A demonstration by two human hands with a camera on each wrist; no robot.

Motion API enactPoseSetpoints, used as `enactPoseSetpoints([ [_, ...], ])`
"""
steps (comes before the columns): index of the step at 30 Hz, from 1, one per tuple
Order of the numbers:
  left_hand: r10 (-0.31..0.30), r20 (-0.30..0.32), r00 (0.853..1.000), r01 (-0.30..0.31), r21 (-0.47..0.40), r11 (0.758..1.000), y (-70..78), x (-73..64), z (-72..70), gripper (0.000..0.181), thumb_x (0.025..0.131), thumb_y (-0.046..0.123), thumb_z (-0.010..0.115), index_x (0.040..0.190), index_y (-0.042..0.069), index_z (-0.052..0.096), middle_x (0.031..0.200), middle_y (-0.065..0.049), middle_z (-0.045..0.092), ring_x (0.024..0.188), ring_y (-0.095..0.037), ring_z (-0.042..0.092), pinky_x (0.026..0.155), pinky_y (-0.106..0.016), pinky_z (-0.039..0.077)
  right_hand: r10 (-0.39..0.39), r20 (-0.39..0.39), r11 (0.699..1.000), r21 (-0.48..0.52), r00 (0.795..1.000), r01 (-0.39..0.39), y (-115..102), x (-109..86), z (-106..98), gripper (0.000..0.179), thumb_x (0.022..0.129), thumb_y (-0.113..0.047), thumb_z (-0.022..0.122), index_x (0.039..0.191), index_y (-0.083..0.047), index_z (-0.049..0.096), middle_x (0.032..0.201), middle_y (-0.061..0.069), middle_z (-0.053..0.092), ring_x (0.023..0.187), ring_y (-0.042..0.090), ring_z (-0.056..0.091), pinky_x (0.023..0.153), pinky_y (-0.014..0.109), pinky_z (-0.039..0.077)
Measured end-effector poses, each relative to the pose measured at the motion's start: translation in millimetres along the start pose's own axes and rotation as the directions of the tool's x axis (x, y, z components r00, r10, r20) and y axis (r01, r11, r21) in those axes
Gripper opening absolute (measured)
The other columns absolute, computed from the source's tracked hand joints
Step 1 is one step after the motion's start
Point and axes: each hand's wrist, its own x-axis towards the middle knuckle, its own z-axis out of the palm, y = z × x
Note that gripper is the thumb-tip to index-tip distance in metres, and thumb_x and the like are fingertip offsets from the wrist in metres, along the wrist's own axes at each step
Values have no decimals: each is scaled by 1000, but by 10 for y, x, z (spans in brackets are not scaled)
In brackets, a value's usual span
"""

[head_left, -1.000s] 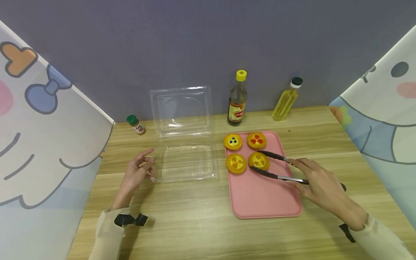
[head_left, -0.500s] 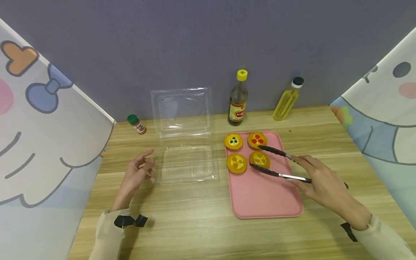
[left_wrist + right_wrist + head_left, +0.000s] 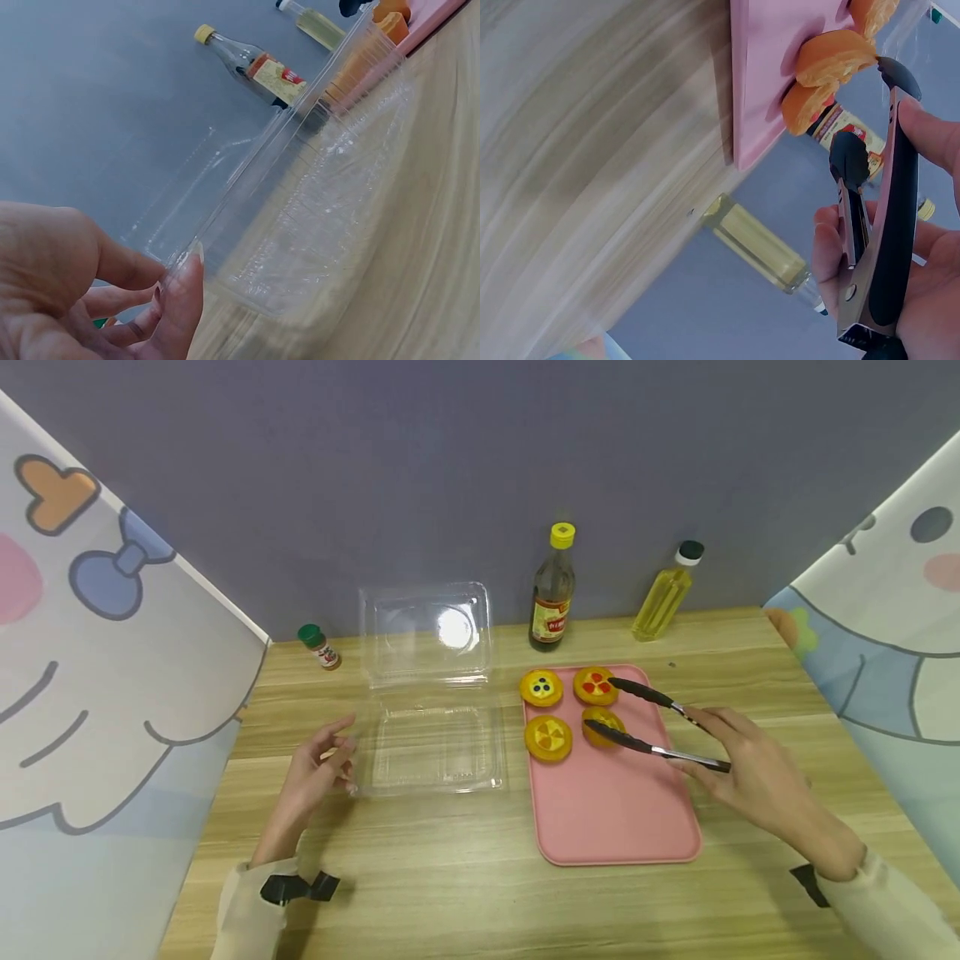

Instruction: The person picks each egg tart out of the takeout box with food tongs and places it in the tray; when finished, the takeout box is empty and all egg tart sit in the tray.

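My right hand [image 3: 757, 777] grips black-and-silver tongs [image 3: 637, 742], their arms spread over the pink tray [image 3: 615, 814]. One tong tip lies over a yellow fruit-topped tart [image 3: 609, 720], which sits tilted; the other overlaps the edge of a tart with red pieces [image 3: 596, 685]. A blueberry tart [image 3: 541, 687] and another yellow fruit tart [image 3: 548, 738] lie to the left. With thumb and fingers my left hand [image 3: 318, 768] pinches the left edge of a clear plastic clamshell box [image 3: 300, 247]; its lid [image 3: 423, 635] stands raised at the back.
Behind the tray stand a dark sauce bottle with a yellow cap [image 3: 552, 593] and an oil bottle [image 3: 663, 597]. A small green-capped spice jar [image 3: 321, 647] is at the back left. A grey wall [image 3: 420, 468] and printed side panels [image 3: 90, 710] enclose the wooden table [image 3: 420, 877].
The tongs have shifted slightly up and right, and the tart under the near tip has tipped from flat to tilted. The clamshell box has moved a little toward me, its lid sitting lower.
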Motion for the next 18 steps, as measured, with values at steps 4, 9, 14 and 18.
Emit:
enactPoseSetpoints([
  [4, -1, -7, 1000, 1, 0, 1000, -5, -41, 1, 51, 109, 11, 53, 158, 1, 40, 106, -2, 54, 70, -5, 57, 55, -27, 61, 17, -46, 1000, 20, 999, -16, 100, 38, 13, 81, 62, -16, 99, 135, 0, 66, 116, 15, 71, 84, 31, 69, 56, 30, 47],
  [9, -6, -10, 1000, 6, 0, 1000, -10, -78, 17, 50, 109, 11, 53, 157, 3, 42, 107, -6, 55, 70, -6, 57, 55, -28, 60, 86, -56, 995, 53, 995, -83, 215, 58, 1, 75, 67, -20, 98, 133, -1, 68, 111, 18, 73, 65, 13, 54, 59, 17, 36],
  [14, -17, -11, 1000, 17, -10, 1000, -12, -122, 24, 50, 109, 12, 53, 158, 4, 42, 108, -8, 55, 71, -7, 57, 55, -28, 60, 128, -50, 990, 69, 991, -125, 278, 48, -20, 71, 70, -21, 96, 133, -1, 68, 110, 19, 73, 55, -2, 36, 57, 16, 31],
  [18, -15, -14, 1000, 14, -13, 1000, -17, -150, 18, 51, 109, 12, 53, 158, 4, 41, 107, -7, 55, 70, -7, 57, 54, -27, 60, 131, -52, 990, 57, 990, -128, 292, 61, -27, 72, 70, -22, 96, 133, -2, 68, 112, 19, 73, 60, 1, 41, 60, 16, 35],
])
